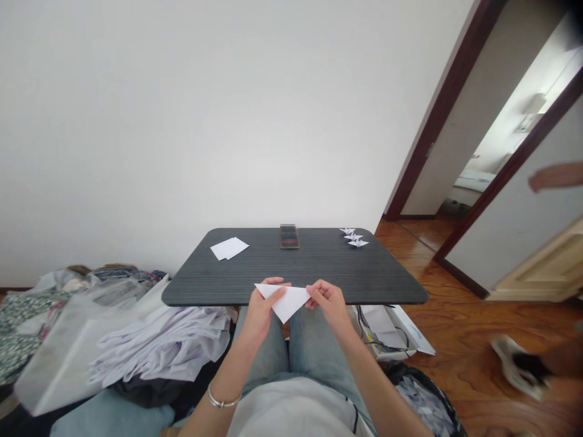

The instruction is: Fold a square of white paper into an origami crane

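Note:
A sheet of white paper folded into a triangle point(288, 303) is held between my two hands, just in front of the table's near edge and above my lap. My left hand point(264, 306) grips its left part, thumb on top and fingers behind. The right corner is pinched between the thumb and fingers of my right hand point(325, 297). White paper sheets point(229, 247) lie overlapping on the table's left side. At the far right of the tabletop stand several small folded paper cranes point(357, 243).
The dark table point(291, 267) backs onto a white wall. A phone-like object point(289, 237) lies at its far middle. Cloth and plastic bags point(82, 334) pile up at left; a box with cables point(387, 334) and a black bag point(423, 400) sit right. Another person's blurred hand point(555, 177) shows.

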Demonstrator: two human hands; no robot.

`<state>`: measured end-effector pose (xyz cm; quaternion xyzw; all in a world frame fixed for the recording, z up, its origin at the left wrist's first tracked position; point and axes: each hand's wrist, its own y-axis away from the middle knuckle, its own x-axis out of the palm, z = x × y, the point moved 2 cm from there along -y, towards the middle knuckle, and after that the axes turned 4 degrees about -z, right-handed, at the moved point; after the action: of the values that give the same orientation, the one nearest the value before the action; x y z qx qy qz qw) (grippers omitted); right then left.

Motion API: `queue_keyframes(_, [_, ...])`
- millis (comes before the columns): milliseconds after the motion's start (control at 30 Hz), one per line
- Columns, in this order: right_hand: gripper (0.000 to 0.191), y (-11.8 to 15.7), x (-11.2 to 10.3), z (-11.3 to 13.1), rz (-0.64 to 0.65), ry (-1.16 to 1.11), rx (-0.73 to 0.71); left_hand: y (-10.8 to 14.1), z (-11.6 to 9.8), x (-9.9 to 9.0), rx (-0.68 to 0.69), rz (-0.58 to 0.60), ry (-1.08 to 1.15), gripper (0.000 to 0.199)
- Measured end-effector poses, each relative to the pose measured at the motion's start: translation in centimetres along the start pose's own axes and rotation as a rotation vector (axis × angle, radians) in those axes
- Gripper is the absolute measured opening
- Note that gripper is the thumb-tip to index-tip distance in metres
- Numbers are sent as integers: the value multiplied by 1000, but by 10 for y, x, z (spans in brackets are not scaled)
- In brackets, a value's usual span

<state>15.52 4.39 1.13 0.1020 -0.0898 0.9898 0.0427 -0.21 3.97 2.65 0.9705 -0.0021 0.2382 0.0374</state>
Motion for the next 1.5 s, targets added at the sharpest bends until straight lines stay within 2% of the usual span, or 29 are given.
queue_keyframes(100, [28,1,1,0,19,-4,-9,-1,2,2,10,-21,7,26])
queue_keyframes(233, [27,2,1,0,25,0,-14,-3,1,1,18,-46,-2,26])
queue_keyframes(467, [27,1,-2,0,17,13,-13,-6,-6,-13,61,-56,-18,23])
queue_keyframes(600, [27,1,-4,0,10,24,-22,-9,-11,-23,94,-103,-14,24])
queue_keyframes(933, [28,1,-7,-1,-5,41,-28,-11,-14,-33,212,-136,-108,26])
queue_keyframes(1167, [30,2,-6,-1,-11,70,-31,-12,-13,-37,219,-166,-128,28])
queue_keyframes(1267, [31,1,-7,0,-28,86,-38,-14,-13,-43,233,-213,-130,29])
queue_keyframes(1400, [31,0,-11,1,-61,132,-53,-14,-20,-50,326,-259,-210,27])
queue_keyframes(1500, [29,0,-11,0,-23,182,-50,-10,-28,-42,521,-200,-504,22])
